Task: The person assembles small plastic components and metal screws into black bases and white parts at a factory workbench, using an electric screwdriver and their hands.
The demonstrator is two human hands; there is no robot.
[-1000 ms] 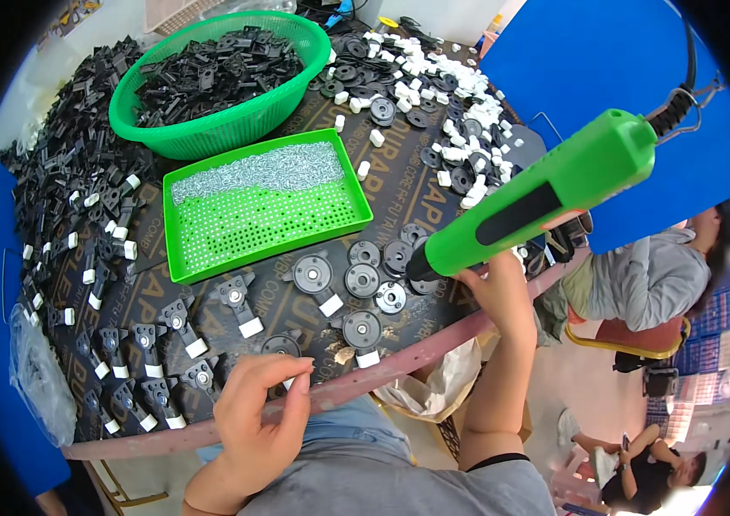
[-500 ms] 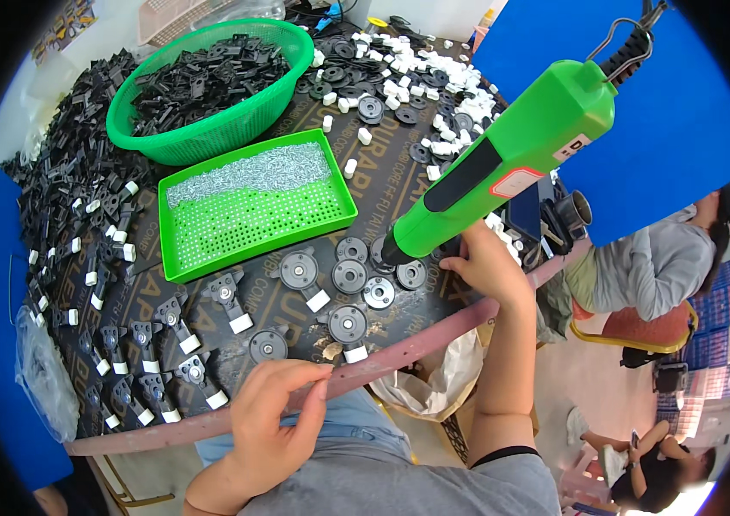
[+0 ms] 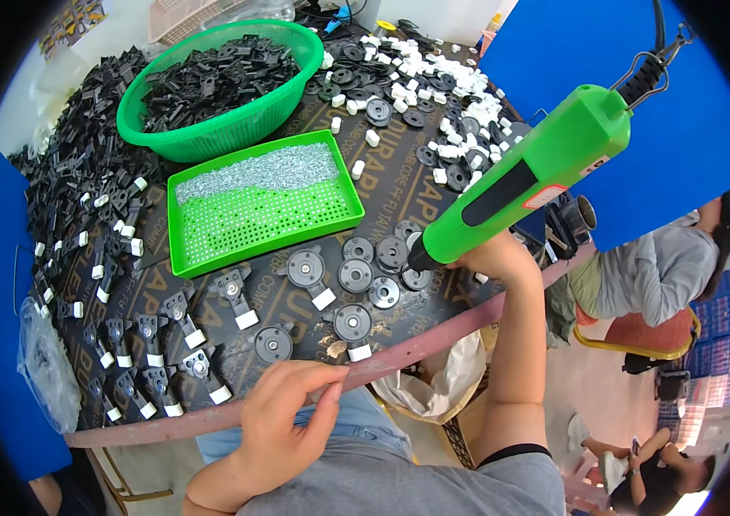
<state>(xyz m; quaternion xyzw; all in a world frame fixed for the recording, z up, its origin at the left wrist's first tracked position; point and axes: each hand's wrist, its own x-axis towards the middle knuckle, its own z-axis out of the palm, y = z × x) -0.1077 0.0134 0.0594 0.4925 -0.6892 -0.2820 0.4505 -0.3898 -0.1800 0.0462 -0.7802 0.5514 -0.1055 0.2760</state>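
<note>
My left hand (image 3: pixel 292 417) is at the table's front edge, thumb and fingertips nearly together. Anything pinched there is too small to make out. My right hand (image 3: pixel 507 261) is behind the lower end of a green electric screwdriver (image 3: pixel 524 189), which hides its fingers; whether it grips the tool cannot be told. The tool hangs slanted from a cord, its black nose over several round black discs (image 3: pixel 355 275). Between the hands lie a disc piece with a white tip (image 3: pixel 352 323) and another disc (image 3: pixel 273 343). A similar white-tipped piece (image 3: pixel 306 271) lies farther back.
A green perforated tray (image 3: pixel 253 239) holds small silvery screws. Behind it stands a green basket (image 3: pixel 210 142) of black parts, beside a heap of them (image 3: pixel 64 163). White caps (image 3: pixel 460 82) are scattered at the back right. White-tipped assemblies (image 3: pixel 159 387) line the front left. A person sits at right.
The screwdriver has shifted to the right and slightly down in the picture, with my right hand moving right too. My left hand keeps its pose; the whole view has shifted a little.
</note>
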